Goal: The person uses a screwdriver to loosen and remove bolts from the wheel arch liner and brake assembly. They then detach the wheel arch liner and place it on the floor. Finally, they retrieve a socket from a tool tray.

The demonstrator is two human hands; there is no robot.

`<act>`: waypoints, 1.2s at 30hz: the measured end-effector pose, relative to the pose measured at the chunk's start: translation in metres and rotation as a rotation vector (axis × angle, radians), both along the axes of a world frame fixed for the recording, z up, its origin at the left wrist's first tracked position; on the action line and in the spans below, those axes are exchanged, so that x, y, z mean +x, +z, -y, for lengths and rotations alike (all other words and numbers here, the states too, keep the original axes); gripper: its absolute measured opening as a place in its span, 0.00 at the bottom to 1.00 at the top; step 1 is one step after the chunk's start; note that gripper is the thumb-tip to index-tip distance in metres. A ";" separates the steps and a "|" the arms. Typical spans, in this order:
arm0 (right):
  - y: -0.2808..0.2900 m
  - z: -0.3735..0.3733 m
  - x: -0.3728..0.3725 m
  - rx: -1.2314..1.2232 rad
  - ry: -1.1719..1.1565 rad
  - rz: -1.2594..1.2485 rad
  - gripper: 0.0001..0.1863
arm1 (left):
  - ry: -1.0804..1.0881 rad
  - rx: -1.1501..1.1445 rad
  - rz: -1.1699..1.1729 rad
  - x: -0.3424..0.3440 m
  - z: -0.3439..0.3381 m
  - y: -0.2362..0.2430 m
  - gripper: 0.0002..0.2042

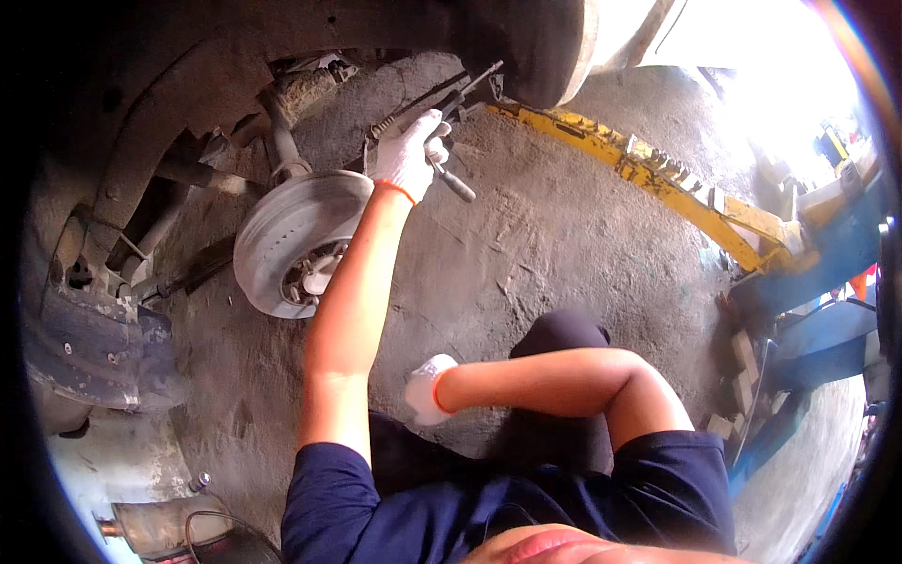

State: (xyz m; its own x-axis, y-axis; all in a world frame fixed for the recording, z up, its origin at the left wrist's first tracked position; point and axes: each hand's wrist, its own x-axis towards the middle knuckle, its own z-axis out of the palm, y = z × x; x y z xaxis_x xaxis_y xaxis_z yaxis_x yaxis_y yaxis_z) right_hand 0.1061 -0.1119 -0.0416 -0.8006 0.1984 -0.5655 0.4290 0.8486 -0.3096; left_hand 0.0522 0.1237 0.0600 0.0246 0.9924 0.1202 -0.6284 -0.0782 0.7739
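Note:
My left hand (406, 160), in a white glove with an orange cuff, reaches up and grips a dark metal tool, whose handle (456, 185) sticks out below my fingers. Thin metal parts and a small spring lie just above it; their joins are unclear. Beside that hand is a worn brake disc (268, 230) with a hub (318, 275) at its centre, partly behind my forearm. My right hand (430, 387), gloved the same way, is low near my dark-clad knee (559, 334); its fingers are hidden.
A vehicle's dark underside (160, 75) and suspension arms (211, 179) hang at upper left. A yellow lift arm (611, 146) runs to a blue lift structure (808, 329) at right. A metal canister-like part (160, 526) lies lower left. Rough concrete floor (526, 235) lies below.

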 end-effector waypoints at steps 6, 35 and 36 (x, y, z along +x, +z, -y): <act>-0.011 -0.037 0.012 0.055 -0.030 0.041 0.19 | 0.043 0.049 -0.240 0.029 -0.007 -0.003 0.07; 0.057 -0.044 0.034 -0.081 -0.039 -0.213 0.23 | -0.680 -0.382 0.105 0.010 -0.030 0.038 0.17; 0.059 -0.045 0.034 -0.081 -0.051 -0.217 0.23 | -0.664 -0.362 0.088 0.011 -0.029 0.041 0.17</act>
